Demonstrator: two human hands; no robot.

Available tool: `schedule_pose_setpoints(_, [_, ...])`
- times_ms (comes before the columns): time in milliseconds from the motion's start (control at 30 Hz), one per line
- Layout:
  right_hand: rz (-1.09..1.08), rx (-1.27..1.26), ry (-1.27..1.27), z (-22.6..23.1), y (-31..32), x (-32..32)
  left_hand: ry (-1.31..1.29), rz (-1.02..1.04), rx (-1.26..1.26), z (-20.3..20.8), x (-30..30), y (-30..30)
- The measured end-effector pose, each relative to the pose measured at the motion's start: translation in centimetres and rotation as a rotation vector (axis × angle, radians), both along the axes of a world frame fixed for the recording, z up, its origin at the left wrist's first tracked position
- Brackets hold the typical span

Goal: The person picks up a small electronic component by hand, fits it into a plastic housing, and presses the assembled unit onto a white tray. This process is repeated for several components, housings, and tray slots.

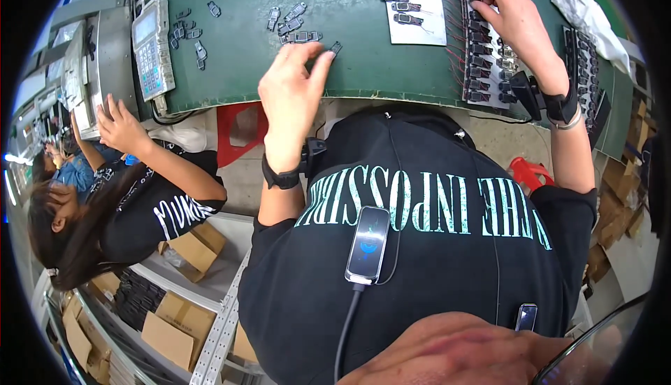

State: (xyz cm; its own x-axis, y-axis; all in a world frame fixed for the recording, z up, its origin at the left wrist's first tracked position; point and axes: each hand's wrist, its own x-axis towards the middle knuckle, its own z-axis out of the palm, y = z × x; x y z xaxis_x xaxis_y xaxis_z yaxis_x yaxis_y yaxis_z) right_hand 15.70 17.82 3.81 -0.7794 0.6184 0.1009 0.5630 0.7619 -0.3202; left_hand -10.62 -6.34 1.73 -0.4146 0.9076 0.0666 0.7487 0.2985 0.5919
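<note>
My left hand (290,91) is over the green table, thumb and forefinger pinched at one end of a small black electronic part (335,50). Beside it lie several loose parts of the same kind (293,19). My right hand (516,21) reaches to the upper end of a white board (503,97) that carries a row of black parts (479,62) with thin red wires. Its thumb and fingers close together over that row; whatever is between the tips is hidden. To the left of this board is another white sheet (417,34) with several similar parts near its upper edge.
A grey keypad device (152,49) stands at the table's left end near more loose parts (185,30). White cloth (587,14) and another loaded board (581,63) are on the right. A co-worker (140,189) sits at my left; cardboard boxes (178,322) fill the shelves below.
</note>
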Motion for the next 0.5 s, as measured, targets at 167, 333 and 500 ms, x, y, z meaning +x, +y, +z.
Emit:
schedule_pose_setpoints(167, [-0.021, -0.082, -0.023, 0.0, 0.8, 0.9, 0.224, -0.071, 0.146, -1.3, 2.0, 0.6])
schedule_pose_setpoints(333, [0.074, -0.023, 0.082, -1.3, 2.0, 1.1, 0.285, -0.026, 0.152, -1.7, 3.0, 1.4])
schedule_pose_setpoints(500, [-0.042, -0.067, 0.092, 0.6, -0.1, 0.7, 0.098, -0.051, 0.228, -1.9, 3.2, 1.8])
